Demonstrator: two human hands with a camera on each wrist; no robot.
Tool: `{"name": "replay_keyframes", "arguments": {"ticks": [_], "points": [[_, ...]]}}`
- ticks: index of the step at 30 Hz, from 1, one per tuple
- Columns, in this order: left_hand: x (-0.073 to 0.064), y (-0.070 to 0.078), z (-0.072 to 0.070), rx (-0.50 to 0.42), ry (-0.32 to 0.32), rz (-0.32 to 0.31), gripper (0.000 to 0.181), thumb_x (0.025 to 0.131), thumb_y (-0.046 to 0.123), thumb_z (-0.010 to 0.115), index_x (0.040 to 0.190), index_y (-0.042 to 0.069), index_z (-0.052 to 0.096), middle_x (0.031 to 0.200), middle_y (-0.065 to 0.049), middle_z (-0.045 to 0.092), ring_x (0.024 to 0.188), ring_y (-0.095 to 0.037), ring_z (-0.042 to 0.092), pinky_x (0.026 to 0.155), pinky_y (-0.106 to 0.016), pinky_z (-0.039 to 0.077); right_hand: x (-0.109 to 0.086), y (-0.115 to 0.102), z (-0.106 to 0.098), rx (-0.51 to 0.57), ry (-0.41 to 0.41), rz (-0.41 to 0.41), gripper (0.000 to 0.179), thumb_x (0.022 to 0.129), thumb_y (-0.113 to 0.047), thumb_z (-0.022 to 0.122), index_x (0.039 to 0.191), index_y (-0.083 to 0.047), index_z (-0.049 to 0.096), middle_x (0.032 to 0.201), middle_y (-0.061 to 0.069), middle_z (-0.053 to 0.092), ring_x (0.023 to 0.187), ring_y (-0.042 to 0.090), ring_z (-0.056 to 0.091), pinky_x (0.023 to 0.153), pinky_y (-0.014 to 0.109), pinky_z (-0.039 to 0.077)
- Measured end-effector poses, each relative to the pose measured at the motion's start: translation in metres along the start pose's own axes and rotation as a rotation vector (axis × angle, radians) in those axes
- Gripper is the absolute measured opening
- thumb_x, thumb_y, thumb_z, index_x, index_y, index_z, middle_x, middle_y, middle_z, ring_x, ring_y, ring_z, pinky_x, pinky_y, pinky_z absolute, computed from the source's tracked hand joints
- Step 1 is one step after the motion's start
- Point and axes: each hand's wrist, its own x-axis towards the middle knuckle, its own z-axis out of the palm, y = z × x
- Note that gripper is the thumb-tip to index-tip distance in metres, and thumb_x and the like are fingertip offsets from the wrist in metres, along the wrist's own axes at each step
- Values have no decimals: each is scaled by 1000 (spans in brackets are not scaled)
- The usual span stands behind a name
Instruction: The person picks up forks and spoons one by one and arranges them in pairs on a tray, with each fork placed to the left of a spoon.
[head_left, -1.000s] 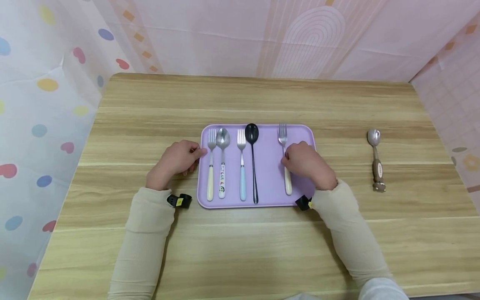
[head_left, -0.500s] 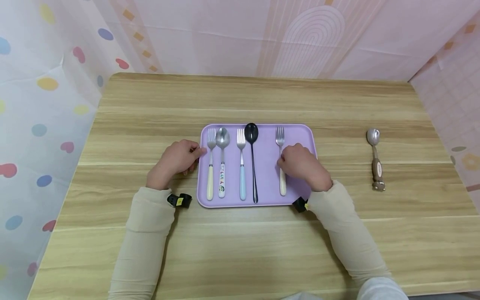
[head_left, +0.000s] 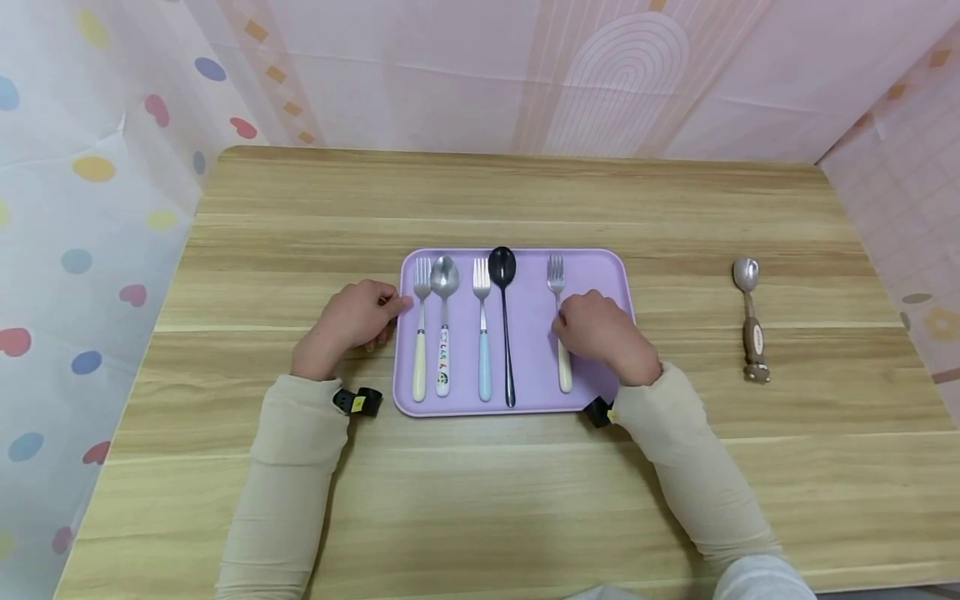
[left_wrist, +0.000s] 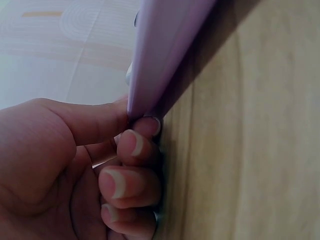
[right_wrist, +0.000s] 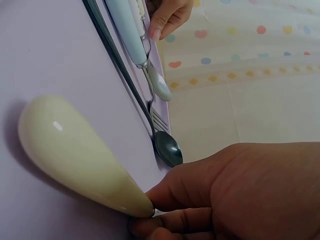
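My right hand pinches a fork with a cream handle, thumb and fingers at the neck where the metal begins. The fork lies lengthwise in the right half of a lilac tray, tines pointing away from me. In the right wrist view its handle is close over the tray floor. My left hand holds the tray's left rim, thumb on top and a fingertip underneath. Left of the held fork lie a long black spoon, a blue-handled fork, a white-handled spoon and another cream-handled fork.
A spoon with a brown animal-shaped handle lies on the wooden table, well right of the tray. Patterned curtains hang along the back and both sides. A black strap device sits at each wrist.
My right hand has slid the cream-handled fork a little to the left across the tray and slightly toward me. The left hand has kept its place at the rim.
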Motion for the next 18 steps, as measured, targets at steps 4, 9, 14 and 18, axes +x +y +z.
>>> {"name": "replay_keyframes", "arguments": {"ticks": [4,9,14,18], "points": [[0,0,0,5,-2,-2,36,102,31,46,79,7,58,56,-6,53,45,-19,51,48,-31,42,0,-1,0,-13,3,2,30,94,-15,46,67,-7,55,67,8,50,60,21,50,53,32,41],[0,0,0,-2,-4,-8,36,102,32,47,79,7,58,56,-6,54,45,-19,52,49,-32,42,-2,-2,0,-12,-1,2,30,95,-15,45,69,-6,56,66,8,50,59,21,50,52,31,41],[0,-1,0,-8,-3,-6,36,102,32,47,79,7,58,56,-6,53,45,-19,51,48,-31,42,-3,-2,0,-18,0,-1,30,96,-16,45,70,-6,57,66,8,51,59,21,51,52,31,41],[1,-1,1,-11,-2,-5,36,102,32,47,79,7,58,56,-6,53,45,-19,51,48,-31,43,-2,-1,0,-24,-6,-3,30,97,-18,46,72,-7,58,67,8,52,60,20,51,54,32,41]]}}
